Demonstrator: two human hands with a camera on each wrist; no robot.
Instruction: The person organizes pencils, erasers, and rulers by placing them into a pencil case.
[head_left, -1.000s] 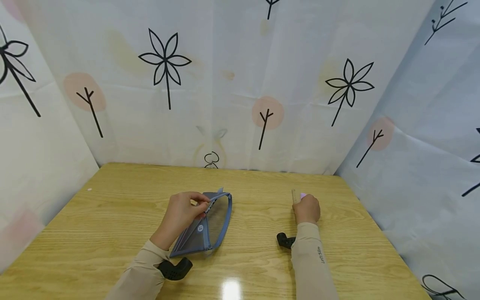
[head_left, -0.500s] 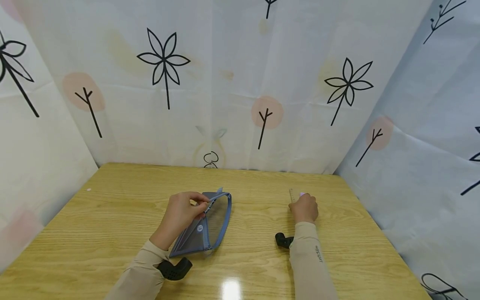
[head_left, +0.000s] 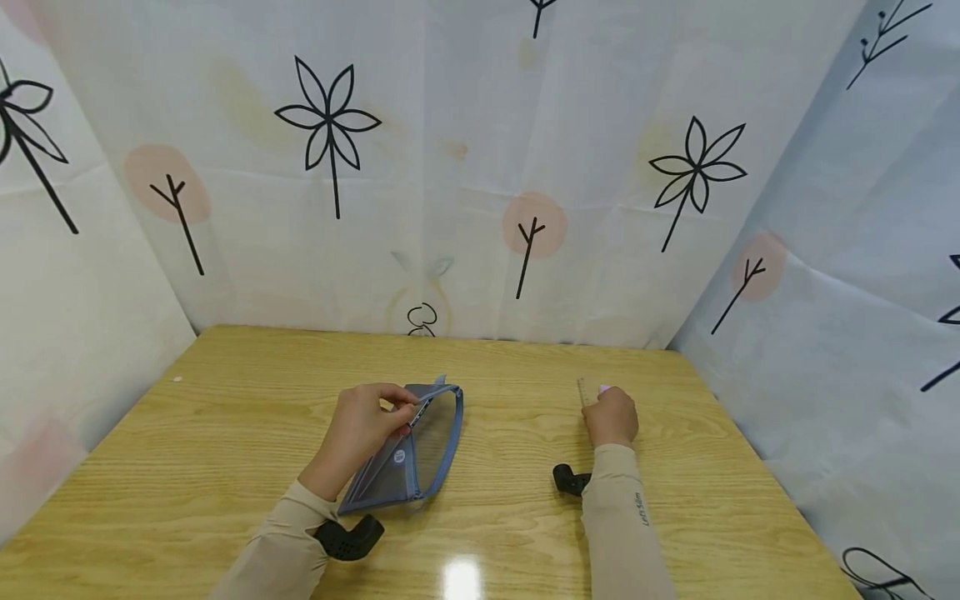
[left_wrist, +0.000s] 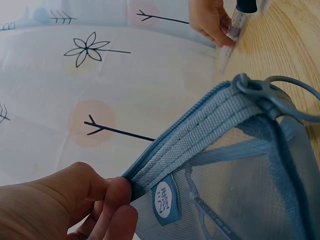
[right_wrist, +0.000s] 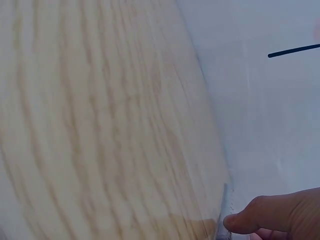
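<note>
A blue mesh zip pouch (head_left: 400, 479) stands open on the table, its mouth facing right. My left hand (head_left: 367, 423) pinches the pouch's zipper edge between thumb and fingers. In the left wrist view, a round white label (left_wrist: 164, 199) shows on the pouch, and a zipper pull with a ring (left_wrist: 260, 92) sits at its corner. To the right, my right hand (head_left: 612, 418) grips a clear ruler (head_left: 582, 390), whose far end sticks out past the fingers. A small purple thing (head_left: 604, 388) shows just beyond this hand; its kind is hidden. The right wrist view shows the thumb pressing on the ruler (right_wrist: 221, 220).
The wooden table (head_left: 510, 392) meets a patterned cloth backdrop (head_left: 450, 167) at the back and both sides. A small pale spot (head_left: 177, 379) lies at the far left. Black wrist camera mounts (head_left: 350, 539) sit under the sleeves.
My right hand has shifted slightly left with the ruler, then a little back to the right; less of the purple thing shows. The left hand and pouch hold still.
</note>
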